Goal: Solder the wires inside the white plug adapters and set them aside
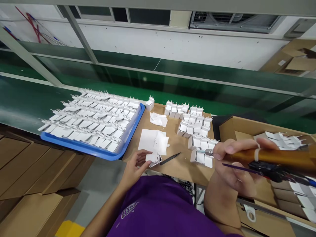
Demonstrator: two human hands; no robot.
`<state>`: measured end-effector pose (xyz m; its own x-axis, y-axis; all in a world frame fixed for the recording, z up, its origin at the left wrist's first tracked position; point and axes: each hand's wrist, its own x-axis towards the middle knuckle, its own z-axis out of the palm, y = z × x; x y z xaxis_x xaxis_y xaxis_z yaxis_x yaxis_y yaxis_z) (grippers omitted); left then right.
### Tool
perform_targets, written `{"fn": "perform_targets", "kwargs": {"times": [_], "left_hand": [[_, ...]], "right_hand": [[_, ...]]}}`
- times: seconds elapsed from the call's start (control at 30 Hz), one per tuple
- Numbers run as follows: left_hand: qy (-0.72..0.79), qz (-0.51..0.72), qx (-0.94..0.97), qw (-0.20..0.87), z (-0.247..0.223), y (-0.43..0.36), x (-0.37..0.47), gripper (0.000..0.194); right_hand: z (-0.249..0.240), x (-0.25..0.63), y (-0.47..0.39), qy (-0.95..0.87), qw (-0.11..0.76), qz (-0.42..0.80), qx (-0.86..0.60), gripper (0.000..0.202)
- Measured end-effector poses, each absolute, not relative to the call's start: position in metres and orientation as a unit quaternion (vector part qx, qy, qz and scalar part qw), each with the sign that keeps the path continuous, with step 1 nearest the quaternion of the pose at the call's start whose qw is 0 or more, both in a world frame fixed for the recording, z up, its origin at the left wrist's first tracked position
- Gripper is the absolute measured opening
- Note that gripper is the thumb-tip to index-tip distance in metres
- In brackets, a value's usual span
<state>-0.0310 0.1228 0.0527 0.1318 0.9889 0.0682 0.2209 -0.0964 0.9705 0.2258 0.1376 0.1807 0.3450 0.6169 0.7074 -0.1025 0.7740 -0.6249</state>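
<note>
My left hand [136, 165] grips a small white plug adapter [153, 157] at the table's front edge, thumb and fingers at its left side. The adapter's casing looks open, with a pale flap on top. In my right hand [237, 163] is an orange powered screwdriver [269, 157], its metal tip pointing left over a row of white adapters [201, 157]. Black tweezers [170, 158] lie just right of the adapter in my left hand. Behind it, white cloths [153, 140] are spread on the brown cardboard [181, 169].
A blue tray [133, 131] packed with rows of white adapters stands on the left. More white adapters [195, 126] form several rows right of centre. A cardboard box [227, 126] with white parts is at the right. Stacked cartons [37, 171] stand at lower left.
</note>
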Motion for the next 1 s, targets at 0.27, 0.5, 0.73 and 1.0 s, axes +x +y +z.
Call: {"fn": "perform_targets", "kwargs": {"times": [0.27, 0.5, 0.73, 1.0], "left_hand": [[0.492, 0.372, 0.741, 0.266, 0.041, 0.118, -0.032, 0.051], [0.552, 0.332, 0.736, 0.206, 0.029, 0.12, -0.014, 0.04], [0.554, 0.301, 0.736, 0.248, 0.035, 0.124, -0.011, 0.041], [0.516, 0.37, 0.691, 0.346, 0.051, 0.136, 0.009, 0.034]], "right_hand": [[0.179, 0.225, 0.139, -0.542, 0.773, 0.233, -0.234, 0.045], [0.184, 0.214, 0.131, -0.538, 0.765, 0.262, -0.236, 0.043], [0.186, 0.205, 0.131, -0.543, 0.762, 0.272, -0.226, 0.045], [0.19, 0.203, 0.117, -0.554, 0.727, 0.299, -0.274, 0.05]]}}
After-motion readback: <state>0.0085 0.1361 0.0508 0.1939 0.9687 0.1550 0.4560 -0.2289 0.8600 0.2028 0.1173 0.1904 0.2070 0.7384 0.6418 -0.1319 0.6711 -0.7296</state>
